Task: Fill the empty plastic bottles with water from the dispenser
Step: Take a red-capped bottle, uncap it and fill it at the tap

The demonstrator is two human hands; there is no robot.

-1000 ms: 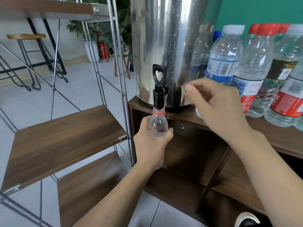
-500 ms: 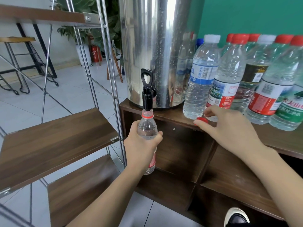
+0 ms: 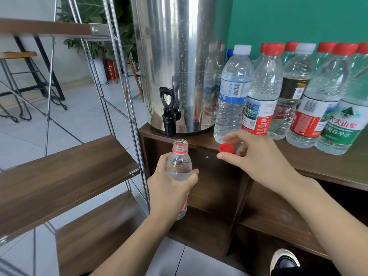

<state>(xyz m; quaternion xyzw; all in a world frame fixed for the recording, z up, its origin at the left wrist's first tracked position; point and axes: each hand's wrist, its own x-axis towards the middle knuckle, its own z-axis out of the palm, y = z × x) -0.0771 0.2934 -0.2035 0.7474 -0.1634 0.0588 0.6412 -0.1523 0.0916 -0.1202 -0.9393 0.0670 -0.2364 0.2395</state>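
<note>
1. Two risks with the bottle (image 3: 178,166): open, nearly full, below the spout (image 3: 169,122), gripped in my left hand (image 3: 171,188); tilt or squeeze spills it.
2. Cap (image 3: 226,148) pinched by right-hand fingers (image 3: 229,138) at the surface (image 3: 318,162) edge; could drop.
3. My elbow could topple the capped bottles (image 3: 298,92).

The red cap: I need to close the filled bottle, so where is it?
Right of centre in the head view, the red cap is pinched by the right hand at the cabinet's front edge.
</note>
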